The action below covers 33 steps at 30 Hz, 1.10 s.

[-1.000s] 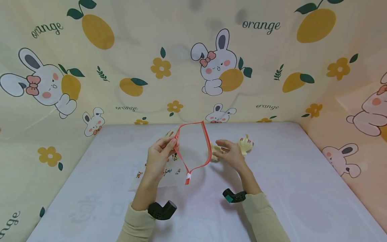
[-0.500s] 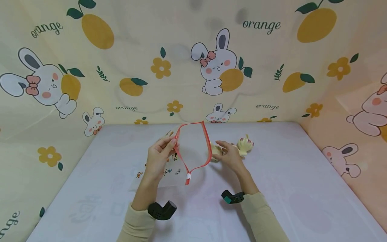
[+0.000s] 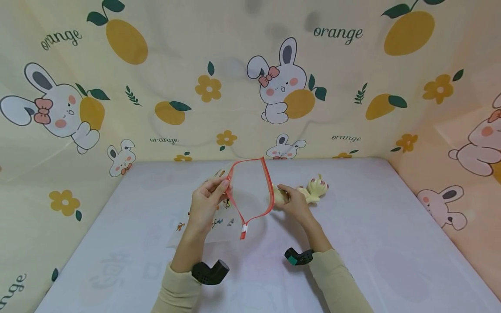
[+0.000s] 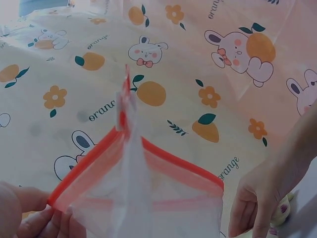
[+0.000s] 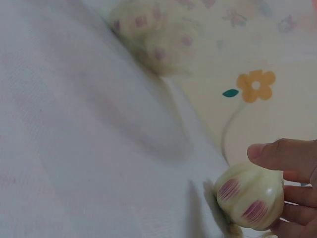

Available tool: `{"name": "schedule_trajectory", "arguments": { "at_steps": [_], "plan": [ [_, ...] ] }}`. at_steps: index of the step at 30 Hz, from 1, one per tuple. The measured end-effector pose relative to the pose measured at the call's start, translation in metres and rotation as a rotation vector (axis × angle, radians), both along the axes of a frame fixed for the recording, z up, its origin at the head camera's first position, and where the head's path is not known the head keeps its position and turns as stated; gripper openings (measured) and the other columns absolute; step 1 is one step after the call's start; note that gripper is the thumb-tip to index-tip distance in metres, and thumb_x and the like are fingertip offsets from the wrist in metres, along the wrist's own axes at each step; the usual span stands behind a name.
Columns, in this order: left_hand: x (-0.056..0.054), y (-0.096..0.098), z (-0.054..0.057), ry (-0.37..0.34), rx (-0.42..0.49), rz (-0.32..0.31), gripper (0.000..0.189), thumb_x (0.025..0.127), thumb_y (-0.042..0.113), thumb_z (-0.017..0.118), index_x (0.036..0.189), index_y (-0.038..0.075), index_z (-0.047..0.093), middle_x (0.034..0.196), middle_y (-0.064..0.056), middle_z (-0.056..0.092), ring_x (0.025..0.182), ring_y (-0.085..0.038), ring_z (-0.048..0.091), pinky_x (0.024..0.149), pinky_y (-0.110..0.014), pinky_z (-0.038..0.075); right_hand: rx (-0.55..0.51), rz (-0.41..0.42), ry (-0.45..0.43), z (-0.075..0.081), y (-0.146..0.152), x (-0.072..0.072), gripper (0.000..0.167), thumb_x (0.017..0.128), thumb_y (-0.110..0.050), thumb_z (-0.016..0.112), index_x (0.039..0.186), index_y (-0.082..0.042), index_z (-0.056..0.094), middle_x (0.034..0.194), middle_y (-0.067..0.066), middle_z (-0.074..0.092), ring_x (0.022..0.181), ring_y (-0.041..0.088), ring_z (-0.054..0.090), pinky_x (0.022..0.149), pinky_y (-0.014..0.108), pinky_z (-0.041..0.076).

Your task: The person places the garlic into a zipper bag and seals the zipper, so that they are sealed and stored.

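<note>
My left hand (image 3: 207, 200) pinches the red edge of a clear zip pouch (image 3: 270, 191) printed with small cartoon figures. Its mouth stands wide apart, and the white slider hangs at the near corner. To the right of the pouch, my right hand (image 3: 295, 204) grips a pale garlic bulb (image 5: 252, 196) with purple streaks, the thumb over its top and the fingers along its side. In the left wrist view, the pouch's red rim (image 4: 183, 168) spreads out from the left fingers (image 4: 34, 218). Blurred garlic bulbs (image 5: 141, 22) show through hazy plastic in the right wrist view.
More garlic (image 3: 318, 188) lies on the table just beyond my right hand. The white-covered table (image 3: 372, 243) reaches back to a cloth wall (image 3: 344, 78) printed with rabbits and oranges. Each wrist carries a black camera (image 3: 210, 272).
My right hand has moved slightly left and down, and its spread fingers have closed round the garlic bulb. The left hand and the pouch have stayed in place.
</note>
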<state>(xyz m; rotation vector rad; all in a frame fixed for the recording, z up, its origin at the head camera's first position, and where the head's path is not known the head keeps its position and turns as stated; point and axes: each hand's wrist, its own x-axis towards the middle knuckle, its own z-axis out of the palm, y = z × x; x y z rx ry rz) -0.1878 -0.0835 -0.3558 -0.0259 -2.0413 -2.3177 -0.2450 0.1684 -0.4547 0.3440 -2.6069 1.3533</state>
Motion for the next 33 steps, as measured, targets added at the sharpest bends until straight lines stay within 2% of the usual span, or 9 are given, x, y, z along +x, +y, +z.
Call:
{"name": "schedule_trajectory", "arguments": {
  "at_steps": [3,4,11,19,24,28,33],
  "plan": [
    [0.000,0.000,0.000,0.000,0.001,0.000,0.027,0.096,0.012,0.057,0.117,-0.004,0.062,0.080,0.013,0.066,0.081,-0.004,0.064,0.081,-0.016,0.057,0.031,-0.006,0.011,-0.001,-0.002,-0.001,0.052,0.074,-0.006,0.075,0.123,0.005,0.060,0.117,0.024,0.067,0.107,0.033,0.062,0.092,0.041,0.054],
    [0.000,0.000,0.000,-0.001,-0.003,-0.001,0.027,0.096,0.013,0.057,0.117,-0.003,0.062,0.080,0.013,0.066,0.081,-0.003,0.064,0.081,-0.015,0.057,0.058,-0.012,-0.005,0.002,-0.003,0.001,0.052,0.074,-0.003,0.074,0.122,0.007,0.059,0.117,0.027,0.065,0.109,0.038,0.061,0.093,0.047,0.052],
    [-0.001,0.000,-0.001,0.013,0.006,-0.007,0.027,0.096,0.013,0.057,0.117,-0.005,0.062,0.080,0.013,0.065,0.080,-0.003,0.064,0.081,-0.016,0.057,0.151,-0.034,-0.027,0.007,-0.008,0.002,0.053,0.071,-0.003,0.079,0.120,0.009,0.060,0.120,0.027,0.062,0.111,0.039,0.059,0.094,0.049,0.050],
    [-0.001,0.000,-0.001,0.013,0.014,-0.013,0.027,0.096,0.013,0.057,0.117,-0.004,0.061,0.081,0.012,0.066,0.081,-0.004,0.064,0.081,-0.016,0.057,0.140,-0.028,-0.125,0.004,-0.009,0.002,0.061,0.073,-0.001,0.078,0.128,0.007,0.055,0.126,0.026,0.061,0.115,0.037,0.057,0.100,0.051,0.047],
    [-0.001,-0.001,-0.001,0.020,0.017,-0.014,0.028,0.097,0.011,0.056,0.118,-0.006,0.060,0.080,0.012,0.065,0.080,-0.004,0.063,0.082,-0.016,0.057,0.144,-0.036,-0.125,0.003,-0.011,0.004,0.060,0.075,0.001,0.076,0.130,0.007,0.053,0.130,0.028,0.058,0.119,0.038,0.056,0.101,0.051,0.047],
    [0.000,-0.001,-0.001,0.024,0.017,-0.014,0.029,0.096,0.012,0.057,0.118,-0.007,0.060,0.080,0.013,0.065,0.080,-0.004,0.063,0.081,-0.016,0.057,0.159,-0.029,-0.094,0.001,-0.012,0.003,0.059,0.075,0.003,0.075,0.130,0.008,0.054,0.121,0.027,0.062,0.101,0.032,0.057,0.087,0.042,0.051],
    [0.000,-0.001,-0.001,0.018,0.014,-0.008,0.027,0.096,0.012,0.057,0.117,-0.005,0.061,0.080,0.013,0.066,0.080,-0.004,0.064,0.082,-0.016,0.057,0.167,-0.028,-0.063,-0.001,-0.013,0.002,0.058,0.074,0.003,0.075,0.128,0.009,0.055,0.099,0.021,0.063,0.083,0.022,0.051,0.071,0.027,0.043]
  ]
}}
